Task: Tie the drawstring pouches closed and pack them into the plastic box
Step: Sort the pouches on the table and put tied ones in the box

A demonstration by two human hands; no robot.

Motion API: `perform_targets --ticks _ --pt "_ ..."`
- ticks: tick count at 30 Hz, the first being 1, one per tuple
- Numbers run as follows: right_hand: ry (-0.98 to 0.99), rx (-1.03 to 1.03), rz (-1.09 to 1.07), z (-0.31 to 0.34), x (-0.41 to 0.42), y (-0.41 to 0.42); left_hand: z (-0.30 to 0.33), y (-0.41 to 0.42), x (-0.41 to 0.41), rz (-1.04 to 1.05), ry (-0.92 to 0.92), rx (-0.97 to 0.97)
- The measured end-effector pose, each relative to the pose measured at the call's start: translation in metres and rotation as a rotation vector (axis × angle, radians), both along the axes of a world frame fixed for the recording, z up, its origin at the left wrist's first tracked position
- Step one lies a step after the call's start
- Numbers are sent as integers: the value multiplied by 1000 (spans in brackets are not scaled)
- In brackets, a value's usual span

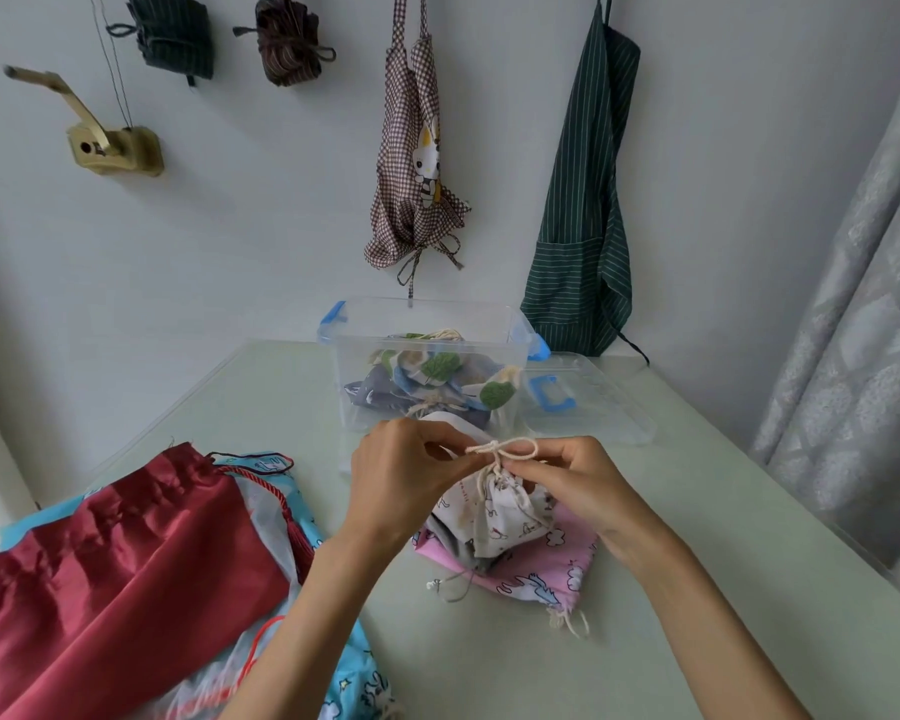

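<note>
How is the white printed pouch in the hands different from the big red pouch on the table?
The white printed pouch is small and gathered shut, its cord pinched by the left hand and right hand. The red pouch is far larger, plain satin, lying flat and untouched. Both are drawstring pouches outside the plastic box.

On the white wall [230, 226] hang 2 aprons: a brown checked apron [417, 163] with a cartoon rabbit, and to its right a green striped apron [583, 226]. Higher on the left hang 2 folded bundles, a dark green bundle [172, 36] and a brown bundle [287, 41]. A brass-coloured bracket [113, 148] is fixed further left. A grey curtain [863, 330] hangs at the right edge.
</note>
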State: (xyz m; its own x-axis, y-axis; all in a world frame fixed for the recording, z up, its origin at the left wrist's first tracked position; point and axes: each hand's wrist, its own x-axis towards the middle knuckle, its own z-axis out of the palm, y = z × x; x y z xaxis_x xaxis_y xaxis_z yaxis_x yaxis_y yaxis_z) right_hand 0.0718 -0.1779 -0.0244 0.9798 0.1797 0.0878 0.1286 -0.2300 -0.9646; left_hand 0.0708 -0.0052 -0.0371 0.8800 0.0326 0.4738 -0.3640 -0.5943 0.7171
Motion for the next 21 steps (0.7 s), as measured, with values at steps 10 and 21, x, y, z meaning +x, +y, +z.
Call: perform_targets --ticks 10,21 --pt "-804 -601 -354 3 -5 8 2 11 10 -240 89 -172" --pt "70 257 -140 11 -4 9 -3 6 11 -295 149 -233"
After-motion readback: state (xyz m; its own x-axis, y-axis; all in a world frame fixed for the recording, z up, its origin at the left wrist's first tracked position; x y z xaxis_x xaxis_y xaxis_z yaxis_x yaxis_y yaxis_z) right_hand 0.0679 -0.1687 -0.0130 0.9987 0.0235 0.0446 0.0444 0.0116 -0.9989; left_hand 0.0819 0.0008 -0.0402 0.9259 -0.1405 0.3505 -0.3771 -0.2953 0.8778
